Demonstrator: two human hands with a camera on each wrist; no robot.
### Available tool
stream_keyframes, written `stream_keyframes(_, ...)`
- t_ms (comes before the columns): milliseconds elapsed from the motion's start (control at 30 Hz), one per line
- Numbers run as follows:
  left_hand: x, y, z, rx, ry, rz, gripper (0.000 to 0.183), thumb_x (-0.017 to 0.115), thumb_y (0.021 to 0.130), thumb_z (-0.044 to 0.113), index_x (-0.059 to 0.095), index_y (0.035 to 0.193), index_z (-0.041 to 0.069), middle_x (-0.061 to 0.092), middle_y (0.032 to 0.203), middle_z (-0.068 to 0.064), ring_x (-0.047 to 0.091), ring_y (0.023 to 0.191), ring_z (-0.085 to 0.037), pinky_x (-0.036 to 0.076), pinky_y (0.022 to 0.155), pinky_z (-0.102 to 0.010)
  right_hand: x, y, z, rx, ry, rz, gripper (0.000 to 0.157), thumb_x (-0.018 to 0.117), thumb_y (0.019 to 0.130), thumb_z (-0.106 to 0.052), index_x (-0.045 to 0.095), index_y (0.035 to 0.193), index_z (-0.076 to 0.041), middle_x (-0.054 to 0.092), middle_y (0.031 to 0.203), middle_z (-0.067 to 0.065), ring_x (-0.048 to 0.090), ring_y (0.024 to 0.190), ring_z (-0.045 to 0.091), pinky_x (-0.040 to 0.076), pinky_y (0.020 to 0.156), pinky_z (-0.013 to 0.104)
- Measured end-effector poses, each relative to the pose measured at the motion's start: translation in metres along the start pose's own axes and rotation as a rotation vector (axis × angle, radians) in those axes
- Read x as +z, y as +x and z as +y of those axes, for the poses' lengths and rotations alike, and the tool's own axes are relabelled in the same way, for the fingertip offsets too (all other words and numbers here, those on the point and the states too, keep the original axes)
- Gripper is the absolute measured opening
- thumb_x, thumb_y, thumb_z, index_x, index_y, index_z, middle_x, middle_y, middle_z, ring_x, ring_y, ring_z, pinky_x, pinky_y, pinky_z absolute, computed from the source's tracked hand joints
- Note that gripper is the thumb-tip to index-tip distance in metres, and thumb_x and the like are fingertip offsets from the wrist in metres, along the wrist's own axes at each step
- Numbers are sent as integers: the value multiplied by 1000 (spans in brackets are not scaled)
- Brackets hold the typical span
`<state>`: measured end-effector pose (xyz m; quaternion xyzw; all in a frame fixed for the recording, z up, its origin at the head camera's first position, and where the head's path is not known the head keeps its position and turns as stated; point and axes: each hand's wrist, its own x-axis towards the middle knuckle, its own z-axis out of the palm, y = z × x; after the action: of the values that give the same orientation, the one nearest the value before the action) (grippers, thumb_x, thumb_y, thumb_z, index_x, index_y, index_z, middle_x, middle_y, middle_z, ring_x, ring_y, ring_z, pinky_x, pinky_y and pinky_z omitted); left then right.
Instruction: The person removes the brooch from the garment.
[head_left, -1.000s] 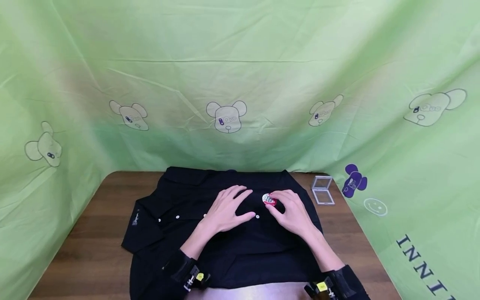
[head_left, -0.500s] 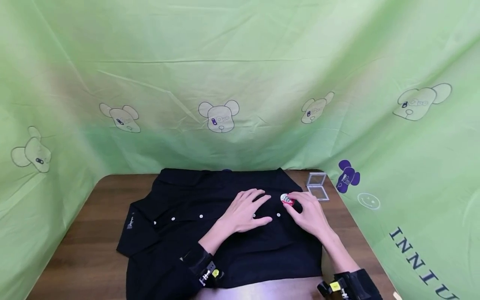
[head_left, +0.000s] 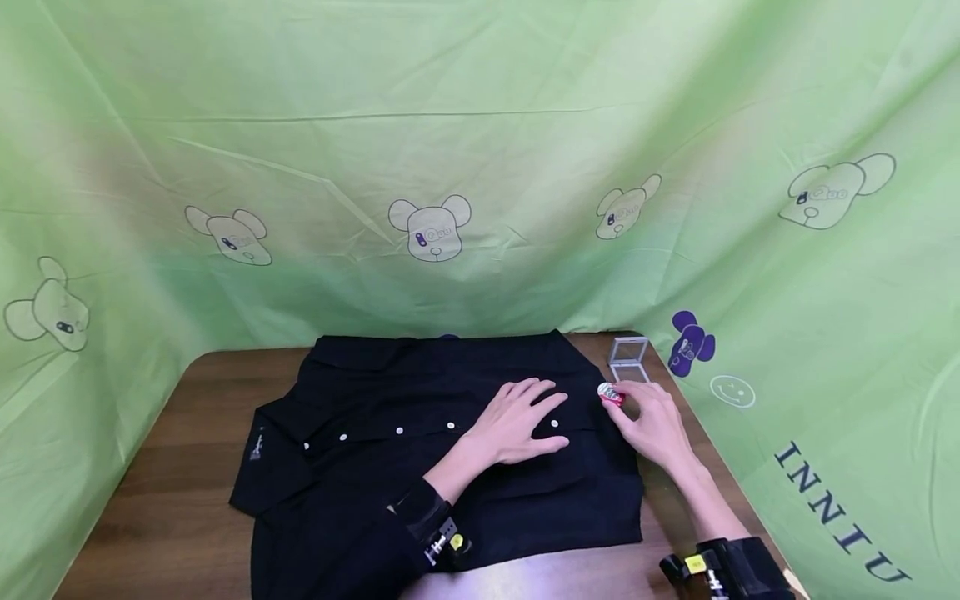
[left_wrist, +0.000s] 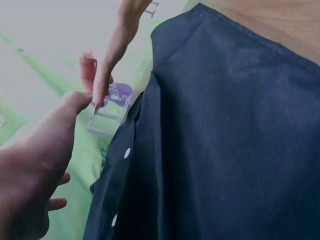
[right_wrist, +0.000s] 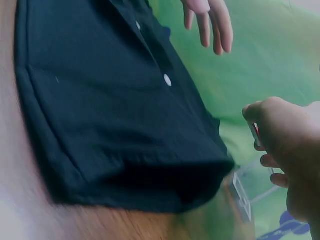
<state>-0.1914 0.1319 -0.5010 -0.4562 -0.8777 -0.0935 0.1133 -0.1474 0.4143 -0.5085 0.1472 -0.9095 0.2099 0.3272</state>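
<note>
A round red-and-white badge (head_left: 609, 392) is pinched between the thumb and fingers of my right hand (head_left: 658, 425), above the hem end of a black shirt (head_left: 390, 379). Edge-on, the badge (right_wrist: 255, 134) looks like a thin disc in the right wrist view. My left hand (head_left: 513, 423) hovers over the shirt's button placket with fingers spread, holding nothing; whether it touches the cloth is unclear. The shirt lies flat, collar to the left, with several white buttons along its front. Just behind my right hand stands a hinged clear case (head_left: 627, 362) with its lid up.
A brown wooden table (head_left: 165, 475) carries the shirt, with bare wood along its left and right sides. Green cloth (head_left: 337, 283) printed with bear heads hangs behind and beside it. The case (right_wrist: 241, 197) sits close to the shirt's hem.
Both hands have moved to the right across the shirt, the right one carrying the badge past the hem side toward the clear case. The head view has shifted slightly.
</note>
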Motion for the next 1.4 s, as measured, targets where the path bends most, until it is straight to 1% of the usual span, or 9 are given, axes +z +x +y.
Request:
stream_keyframes(167, 6, 9, 12, 28, 39, -17, 75, 50, 93, 74, 49, 155, 30, 44, 157, 0, 37, 142, -27, 37, 110, -44, -2, -1, 20, 47, -45, 12, 31, 87, 77, -17, 78, 99, 2, 77, 96, 16, 64, 90, 36, 48, 76, 52)
stream_keyframes(300, 9, 15, 22, 40, 49, -33, 75, 48, 94, 75, 48, 154, 31, 43, 157, 1, 36, 143, -25, 37, 110, -43, 0, 2, 34, 81, -68, 21, 30, 85, 78, -16, 78, 99, 4, 76, 95, 18, 64, 88, 39, 48, 76, 53)
stream_keyframes(467, 14, 19, 30, 63, 42, -31, 74, 46, 95, 75, 49, 154, 32, 44, 157, 0, 37, 142, -26, 37, 110, -43, 5, 8, 43, 124, -97, 31, 30, 83, 80, -13, 77, 100, 7, 76, 97, 23, 64, 88, 43, 47, 75, 56)
stream_keyframes(633, 15, 21, 35, 73, 41, -32, 73, 46, 95, 74, 50, 153, 31, 45, 157, 0, 38, 141, -27, 38, 110, -43, 10, 11, 51, 195, -131, 16, 30, 81, 83, -16, 77, 101, 8, 75, 93, 24, 61, 83, 44, 45, 70, 56)
stream_keyframes(800, 17, 20, 36, 74, 33, -30, 71, 45, 96, 73, 50, 153, 32, 45, 156, 1, 38, 141, -26, 39, 109, -42, 15, 14, 57, 269, -168, -14, 32, 79, 86, -21, 77, 101, 7, 75, 92, 22, 61, 82, 45, 45, 68, 57)
stream_keyframes(933, 19, 18, 35, 78, 21, -35, 69, 44, 98, 73, 51, 153, 32, 45, 155, 2, 39, 141, -26, 39, 108, -42, 20, 15, 60, 302, -187, -45, 32, 78, 86, -23, 77, 101, 6, 75, 91, 21, 62, 81, 45, 45, 67, 56)
stream_keyframes(1233, 21, 17, 32, 87, 45, -15, 65, 46, 98, 70, 54, 150, 31, 49, 152, 2, 40, 139, -24, 41, 106, -42, 23, 15, 62, 357, -158, -58, 33, 77, 88, -20, 76, 104, 9, 74, 96, 26, 65, 84, 46, 48, 69, 57)
stream_keyframes(1400, 21, 17, 30, 84, 51, -26, 66, 48, 98, 68, 53, 151, 30, 49, 152, 2, 39, 139, -24, 41, 106, -42, 24, 14, 65, 386, -151, -77, 34, 76, 88, -18, 76, 107, 11, 73, 100, 28, 65, 88, 47, 49, 73, 58)
